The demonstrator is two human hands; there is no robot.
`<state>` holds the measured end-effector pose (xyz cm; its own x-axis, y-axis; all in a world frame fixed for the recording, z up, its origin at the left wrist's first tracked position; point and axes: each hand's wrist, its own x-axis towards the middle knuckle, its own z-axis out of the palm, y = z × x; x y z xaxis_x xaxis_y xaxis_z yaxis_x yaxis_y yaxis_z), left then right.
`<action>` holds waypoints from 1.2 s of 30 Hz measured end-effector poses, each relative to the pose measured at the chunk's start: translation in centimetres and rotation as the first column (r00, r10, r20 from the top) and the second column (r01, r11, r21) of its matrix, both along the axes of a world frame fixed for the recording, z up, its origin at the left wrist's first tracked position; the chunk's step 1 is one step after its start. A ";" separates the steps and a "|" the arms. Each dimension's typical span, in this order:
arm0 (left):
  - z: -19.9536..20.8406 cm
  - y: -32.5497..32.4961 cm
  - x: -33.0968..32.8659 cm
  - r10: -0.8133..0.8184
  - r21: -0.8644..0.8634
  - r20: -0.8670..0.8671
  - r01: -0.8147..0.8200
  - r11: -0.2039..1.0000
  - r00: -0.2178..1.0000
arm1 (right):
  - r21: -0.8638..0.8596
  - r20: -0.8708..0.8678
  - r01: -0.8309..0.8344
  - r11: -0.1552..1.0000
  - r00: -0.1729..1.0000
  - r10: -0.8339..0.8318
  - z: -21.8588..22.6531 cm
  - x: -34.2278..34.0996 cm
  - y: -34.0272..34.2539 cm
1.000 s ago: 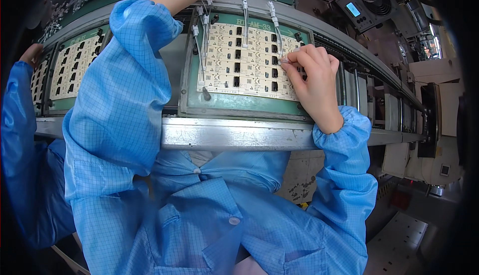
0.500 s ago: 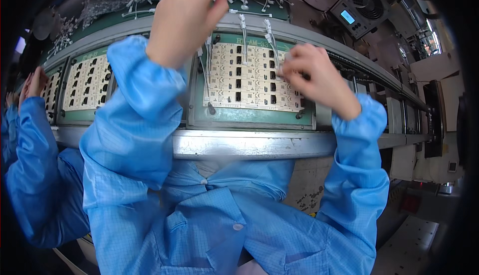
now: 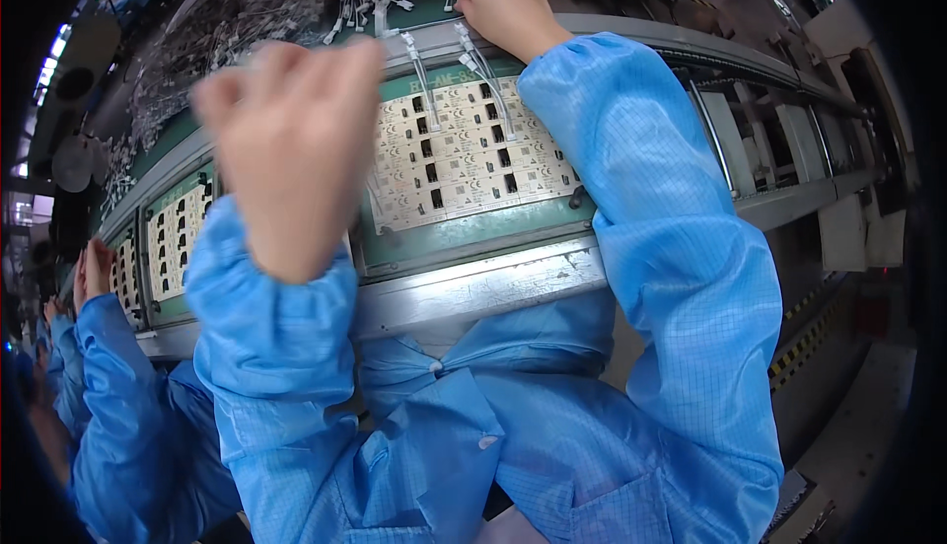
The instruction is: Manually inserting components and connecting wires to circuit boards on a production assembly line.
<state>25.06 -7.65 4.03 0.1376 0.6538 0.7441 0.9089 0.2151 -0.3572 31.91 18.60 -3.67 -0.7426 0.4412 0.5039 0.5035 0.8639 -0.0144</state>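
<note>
The pale board panel (image 3: 469, 161) sits mid-frame in its green fixture (image 3: 473, 234), white cables (image 3: 419, 66) lying over its upper edge. Of the hands, the right hand (image 3: 508, 9), upper centre, has curled fingers — whether they pinch anything I cannot tell. The left hand (image 3: 296, 145), left of centre, is too blurred to read. Cable handling seems the step in hand; the next move calls for a sure pinch on a connector — beyond, upper left, lies a cable heap (image 3: 266, 11).

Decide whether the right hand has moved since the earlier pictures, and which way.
Yes. The right hand, earlier over the board, has gone forward past the far rail and is now on its far side.
</note>
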 end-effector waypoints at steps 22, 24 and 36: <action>-3.4 1.5 2.5 0.056 -0.490 0.361 0.139 0.860 0.931 | -0.059 -0.023 0.110 0.992 0.993 -0.112 0.8 0.2 -1.3; -3.7 1.5 2.6 0.056 -0.486 0.377 0.147 0.861 0.924 | -0.138 0.012 -0.019 0.990 1.000 0.021 -0.6 -0.8 1.7; -5.6 0.9 3.6 0.061 -0.348 0.328 0.060 0.936 0.943 | -0.034 0.031 -0.067 0.997 0.997 0.068 0.0 0.0 1.0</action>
